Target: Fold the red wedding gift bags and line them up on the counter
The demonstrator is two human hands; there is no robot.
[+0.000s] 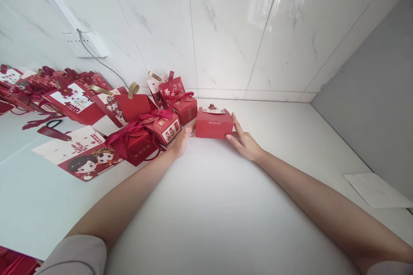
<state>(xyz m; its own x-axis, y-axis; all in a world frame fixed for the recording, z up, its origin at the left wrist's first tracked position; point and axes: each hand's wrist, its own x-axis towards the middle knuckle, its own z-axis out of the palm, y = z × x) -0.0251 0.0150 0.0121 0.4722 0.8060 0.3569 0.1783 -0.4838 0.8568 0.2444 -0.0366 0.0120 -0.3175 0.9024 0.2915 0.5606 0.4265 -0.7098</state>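
A small red box [214, 126] with a white, patterned top piece stands near the back of the white table, between my hands. My right hand [245, 143] has its fingers spread and touches the box's right side, thumb at the lower front corner. On the other side, my left hand [182, 141] is at the box's left edge, its fingers partly hidden, so its grip is unclear. Just left of it are a red box with a pink bow [164, 127] and a darker red box [137, 145] with a ribbon.
More red gift boxes [75, 103] crowd the left side along the tiled wall [222, 30]. A card bag with cartoon faces [93, 161] lies in front of them. A cable [103, 64] hangs from a wall socket [85, 44]. White sheets [377, 190] lie far right.
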